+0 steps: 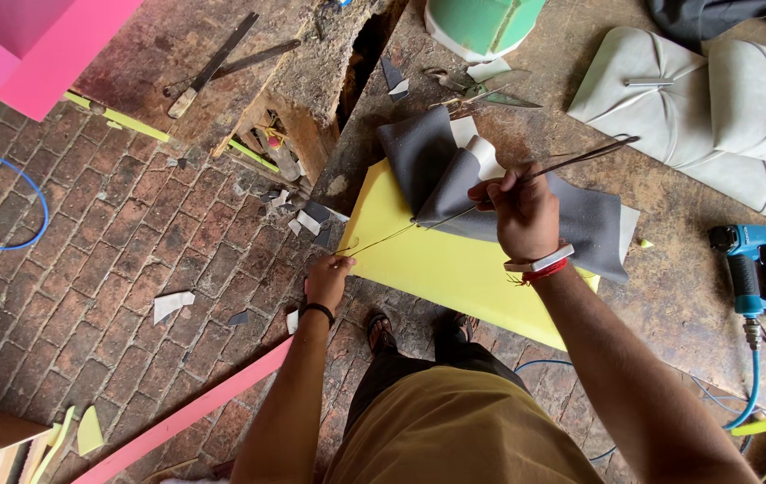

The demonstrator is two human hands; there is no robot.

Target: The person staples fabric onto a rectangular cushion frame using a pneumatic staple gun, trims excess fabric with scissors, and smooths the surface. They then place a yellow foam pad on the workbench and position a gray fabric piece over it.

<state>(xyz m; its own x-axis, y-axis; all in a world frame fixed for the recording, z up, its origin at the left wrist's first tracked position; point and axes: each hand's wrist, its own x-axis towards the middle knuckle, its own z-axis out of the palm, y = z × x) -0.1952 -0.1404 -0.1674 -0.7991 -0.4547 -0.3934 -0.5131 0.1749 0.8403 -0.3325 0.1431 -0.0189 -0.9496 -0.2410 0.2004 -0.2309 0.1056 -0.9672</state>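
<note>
Head view: left hand (327, 280) and right hand (523, 215) each pinch one thin rod (454, 213); two grips.

Bare desk (670, 296) lies open between the yellow sheet (437, 260) and the blue staple gun (750, 264) — the far edge is crowded by scissors (481, 90), a green drum (481, 22) and white cushions (714, 108).

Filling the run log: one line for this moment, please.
left hand: pinches thin rod end | right hand: grips rod mid-length | rod: over grey sheet, yellow panel | bench: blue air stapler
</note>
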